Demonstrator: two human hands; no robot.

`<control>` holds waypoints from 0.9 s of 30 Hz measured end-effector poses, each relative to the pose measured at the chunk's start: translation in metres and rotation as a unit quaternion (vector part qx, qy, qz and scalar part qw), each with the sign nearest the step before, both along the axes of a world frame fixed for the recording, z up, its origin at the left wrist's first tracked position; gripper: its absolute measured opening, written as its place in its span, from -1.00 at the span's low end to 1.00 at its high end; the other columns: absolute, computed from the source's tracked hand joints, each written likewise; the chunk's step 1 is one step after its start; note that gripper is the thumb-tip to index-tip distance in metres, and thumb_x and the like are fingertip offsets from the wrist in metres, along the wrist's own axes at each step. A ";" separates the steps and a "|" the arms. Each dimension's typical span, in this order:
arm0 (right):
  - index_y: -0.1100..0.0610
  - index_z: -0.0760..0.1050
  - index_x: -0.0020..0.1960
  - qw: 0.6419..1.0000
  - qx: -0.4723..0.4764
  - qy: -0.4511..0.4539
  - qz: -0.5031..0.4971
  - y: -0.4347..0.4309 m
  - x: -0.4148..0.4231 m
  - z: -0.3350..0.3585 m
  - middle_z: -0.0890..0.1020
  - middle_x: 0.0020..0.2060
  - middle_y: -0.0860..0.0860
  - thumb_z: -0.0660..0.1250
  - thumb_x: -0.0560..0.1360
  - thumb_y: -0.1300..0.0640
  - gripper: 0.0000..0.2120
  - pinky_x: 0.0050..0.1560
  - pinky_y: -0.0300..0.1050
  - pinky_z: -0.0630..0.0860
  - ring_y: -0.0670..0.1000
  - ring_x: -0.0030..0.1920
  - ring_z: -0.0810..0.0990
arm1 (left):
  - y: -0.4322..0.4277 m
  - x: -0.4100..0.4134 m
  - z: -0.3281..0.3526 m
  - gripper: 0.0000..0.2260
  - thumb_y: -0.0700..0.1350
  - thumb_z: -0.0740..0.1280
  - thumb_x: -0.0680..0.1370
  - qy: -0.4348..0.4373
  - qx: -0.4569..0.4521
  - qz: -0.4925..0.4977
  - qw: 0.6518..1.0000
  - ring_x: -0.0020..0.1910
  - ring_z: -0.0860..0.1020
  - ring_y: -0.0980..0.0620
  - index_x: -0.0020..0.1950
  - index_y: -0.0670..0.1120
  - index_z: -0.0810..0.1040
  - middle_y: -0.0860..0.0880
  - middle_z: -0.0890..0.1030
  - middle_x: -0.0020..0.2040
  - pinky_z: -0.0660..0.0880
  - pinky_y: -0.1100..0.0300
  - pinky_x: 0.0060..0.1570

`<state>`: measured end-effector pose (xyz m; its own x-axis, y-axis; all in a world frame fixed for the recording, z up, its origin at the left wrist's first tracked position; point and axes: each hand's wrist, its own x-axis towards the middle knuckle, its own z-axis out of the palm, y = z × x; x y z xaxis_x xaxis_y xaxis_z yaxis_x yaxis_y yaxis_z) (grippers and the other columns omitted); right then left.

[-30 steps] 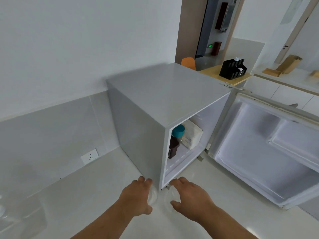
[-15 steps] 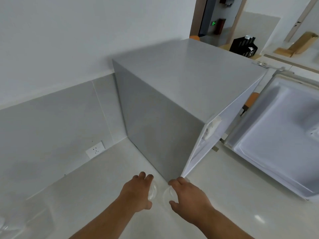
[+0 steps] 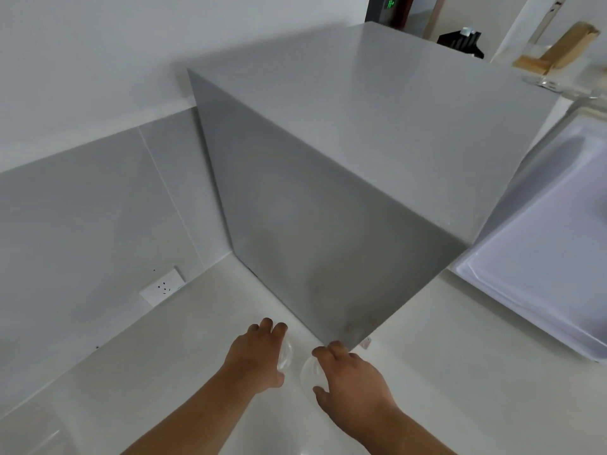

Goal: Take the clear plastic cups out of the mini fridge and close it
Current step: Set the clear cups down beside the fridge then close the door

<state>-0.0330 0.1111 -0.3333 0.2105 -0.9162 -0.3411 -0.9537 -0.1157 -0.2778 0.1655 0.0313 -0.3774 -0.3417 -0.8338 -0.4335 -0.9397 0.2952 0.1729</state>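
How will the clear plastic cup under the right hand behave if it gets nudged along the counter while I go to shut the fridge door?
The clear plastic cup looks thin-walled and empty, so probably very light and easy to tip. The counter is glossy, so it may skid rather than stay put. The right hand wraps it loosely; a hard squeeze would likely buckle it.

A white wall [image 3: 98, 44] fills the upper left. Below it runs a band of light grey glossy tiles [image 3: 82, 224], and a white wall socket [image 3: 162, 287] sits low on this band, just above the desk [image 3: 131, 372], whose top is pale cream and smooth. Far behind, at the top right, a dark doorway shows a small green lit sign [image 3: 390, 3]. Near it stand a black holder [image 3: 461, 42] and a wooden piece [image 3: 558, 50], both blurred.
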 end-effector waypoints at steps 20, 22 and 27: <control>-0.06 0.22 0.47 0.999 0.020 0.011 -0.030 -0.013 0.014 -0.028 0.39 0.32 -0.02 0.27 0.58 -0.09 -0.49 0.02 0.02 0.59 0.11 0.11 0.58 | -0.037 -0.006 -0.047 -0.17 0.18 0.51 0.34 -0.027 -0.022 -0.086 0.996 0.30 0.41 -0.12 0.50 0.04 0.19 -0.05 0.39 0.38 0.46 -0.01 0.19; -0.06 0.22 0.47 0.999 0.019 0.012 -0.032 -0.014 0.015 -0.028 0.39 0.32 -0.01 0.28 0.58 -0.08 -0.49 0.01 0.02 0.59 0.12 0.10 0.58 | -0.038 -0.004 -0.050 -0.17 0.17 0.51 0.34 -0.029 -0.020 -0.088 0.995 0.30 0.41 -0.12 0.50 0.04 0.19 -0.06 0.39 0.37 0.46 -0.01 0.19; -0.06 0.23 0.46 0.999 0.015 0.013 -0.038 -0.016 0.017 -0.030 0.41 0.31 -0.02 0.28 0.57 -0.07 -0.50 -0.01 -0.01 0.58 0.10 0.06 0.59 | -0.040 -0.004 -0.054 -0.17 0.16 0.51 0.34 -0.020 -0.022 -0.089 0.996 0.31 0.41 -0.12 0.50 0.03 0.19 -0.06 0.39 0.37 0.47 0.00 0.20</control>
<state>-0.0160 0.0948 -0.3636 0.1324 -0.9187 -0.3722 -0.9661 -0.0356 -0.2557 0.1617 -0.0090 -0.4317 -0.4695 -0.7800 -0.4138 -0.8774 0.4645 0.1200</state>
